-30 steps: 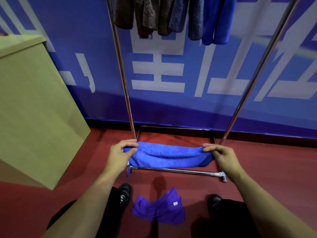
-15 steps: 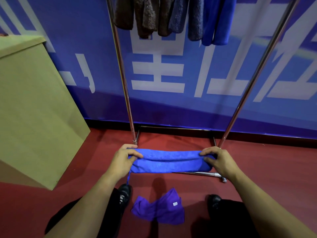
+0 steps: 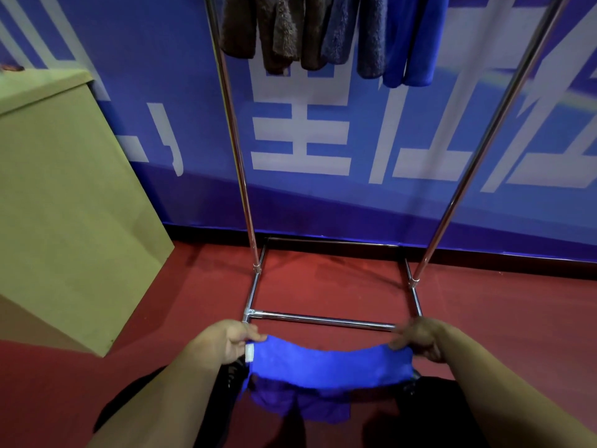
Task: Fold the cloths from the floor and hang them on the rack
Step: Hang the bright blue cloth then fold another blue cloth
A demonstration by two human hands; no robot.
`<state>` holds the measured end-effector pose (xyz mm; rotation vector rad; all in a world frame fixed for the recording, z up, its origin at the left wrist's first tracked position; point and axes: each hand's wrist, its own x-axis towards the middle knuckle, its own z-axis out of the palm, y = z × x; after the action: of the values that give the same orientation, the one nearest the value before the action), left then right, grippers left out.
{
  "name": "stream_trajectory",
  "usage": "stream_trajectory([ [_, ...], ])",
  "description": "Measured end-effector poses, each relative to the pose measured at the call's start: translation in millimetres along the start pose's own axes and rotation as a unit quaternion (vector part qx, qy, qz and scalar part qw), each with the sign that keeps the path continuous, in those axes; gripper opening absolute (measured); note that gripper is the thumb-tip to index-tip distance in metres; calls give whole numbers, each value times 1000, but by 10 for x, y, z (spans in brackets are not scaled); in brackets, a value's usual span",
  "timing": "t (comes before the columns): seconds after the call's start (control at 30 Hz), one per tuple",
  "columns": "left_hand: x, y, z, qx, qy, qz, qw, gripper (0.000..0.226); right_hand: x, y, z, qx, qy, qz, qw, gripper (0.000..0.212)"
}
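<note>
Both hands, left hand [image 3: 226, 342] and right hand [image 3: 420, 339], are pinching the blue cloth [image 3: 326, 367] below the rack [image 3: 323, 319], folding; lifting it up seems next.

We had the rack [image 3: 326, 319] right ahead against the far wall [image 3: 323, 202], a cabinet [image 3: 64, 202] off left, one cloth [image 3: 329, 363] stretched between our hands nearby, another cloth [image 3: 310, 407] on the floor [image 3: 323, 286] underneath.

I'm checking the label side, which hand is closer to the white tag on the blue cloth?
Left. The left hand pinches the blue cloth right beside the white tag; the right hand holds the opposite end.
</note>
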<state>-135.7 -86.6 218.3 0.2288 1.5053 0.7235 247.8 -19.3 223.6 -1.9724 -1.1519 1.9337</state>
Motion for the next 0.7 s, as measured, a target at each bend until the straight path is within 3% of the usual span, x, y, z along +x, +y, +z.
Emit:
stream_trajectory([
  [0.1,26,104,-3,-26,15,98,995,31,-67,-104,-45,90,9,-58,994,41],
  [0.23,16,59,35,29,19,106,994,33,-102,-15,-80,31,-27,-39,998,22],
  [0.4,-55,126,17,-14,40,155,987,32,-107,56,-111,-8,-2,-21,1000,28],
  [0.57,-106,204,-28,-12,57,209,976,34,-205,-81,-59,79,59,-144,985,23],
  [0.7,-132,222,2,41,66,286,955,35,-189,-148,-52,64,151,-251,954,21],
])
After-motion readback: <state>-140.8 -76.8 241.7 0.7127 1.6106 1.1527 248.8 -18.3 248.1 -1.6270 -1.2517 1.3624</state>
